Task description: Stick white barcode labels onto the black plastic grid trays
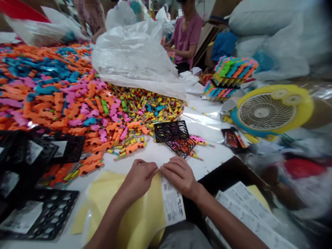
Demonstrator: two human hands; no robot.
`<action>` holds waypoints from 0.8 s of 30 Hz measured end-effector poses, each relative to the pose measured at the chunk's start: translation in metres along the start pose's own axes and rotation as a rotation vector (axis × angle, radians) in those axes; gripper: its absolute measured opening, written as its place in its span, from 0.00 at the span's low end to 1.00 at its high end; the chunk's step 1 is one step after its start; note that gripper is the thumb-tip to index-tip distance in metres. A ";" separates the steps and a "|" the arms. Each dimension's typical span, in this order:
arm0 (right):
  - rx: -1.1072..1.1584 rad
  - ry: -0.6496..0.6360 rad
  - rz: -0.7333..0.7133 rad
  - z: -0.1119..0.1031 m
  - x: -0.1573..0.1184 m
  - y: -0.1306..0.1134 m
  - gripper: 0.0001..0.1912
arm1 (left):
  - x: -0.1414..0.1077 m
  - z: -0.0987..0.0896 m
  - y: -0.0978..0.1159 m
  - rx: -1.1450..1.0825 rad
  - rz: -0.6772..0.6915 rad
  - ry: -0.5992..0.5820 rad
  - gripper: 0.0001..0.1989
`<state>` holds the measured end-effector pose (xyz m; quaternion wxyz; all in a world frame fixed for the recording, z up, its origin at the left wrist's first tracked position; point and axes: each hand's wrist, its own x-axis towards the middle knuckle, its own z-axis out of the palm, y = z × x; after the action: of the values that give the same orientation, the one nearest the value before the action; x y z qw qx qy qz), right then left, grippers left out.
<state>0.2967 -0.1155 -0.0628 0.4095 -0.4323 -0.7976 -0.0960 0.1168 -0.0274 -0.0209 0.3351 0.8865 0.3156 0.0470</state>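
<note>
My left hand point(142, 175) and my right hand point(180, 174) meet in front of me, thumbs and fingertips pinched together at the top corner of a label sheet point(173, 204). This sheet has a white printed strip with small black text and codes. Yellow backing paper point(129, 214) spreads from it beneath my left forearm. Both hands are closed, and the exact edge between the fingertips is hidden. Just beyond them, two black plastic grid trays point(172, 133) overlap on the white table point(207, 157), with a few pink and orange toy pieces under and beside them.
Orange, pink and blue plastic toys point(64, 100) heap at left, beside small yellow-capped tubes point(158, 107). More black trays point(59, 211) lie at near left. An open box point(249, 173) with printed sheets point(241, 204) stands right, below a yellow fan point(272, 110). Two people work behind.
</note>
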 end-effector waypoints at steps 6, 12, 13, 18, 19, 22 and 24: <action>-0.142 0.030 -0.096 -0.003 0.006 0.004 0.06 | 0.005 -0.004 -0.011 -0.002 0.011 -0.030 0.20; -0.281 0.035 -0.152 -0.007 0.005 0.014 0.08 | 0.016 0.005 -0.042 -0.067 -0.021 0.049 0.22; -0.274 0.035 -0.145 -0.009 0.005 0.013 0.07 | 0.016 0.005 -0.039 -0.065 -0.013 0.045 0.22; -0.155 0.020 -0.112 -0.017 -0.003 0.007 0.06 | 0.018 0.002 -0.005 0.015 0.030 -0.065 0.20; -0.128 0.016 -0.109 -0.018 -0.005 0.008 0.06 | 0.018 0.001 0.000 0.021 0.026 -0.068 0.20; -0.050 -0.029 -0.090 -0.019 -0.012 0.009 0.07 | 0.018 0.002 0.009 0.025 0.034 -0.080 0.18; -0.010 -0.050 -0.057 -0.019 -0.014 0.008 0.08 | 0.015 0.004 0.010 0.029 0.045 -0.086 0.17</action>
<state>0.3178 -0.1286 -0.0628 0.3843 -0.4137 -0.8191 -0.1007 0.1356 -0.0263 -0.0195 0.3341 0.8994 0.2817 0.0119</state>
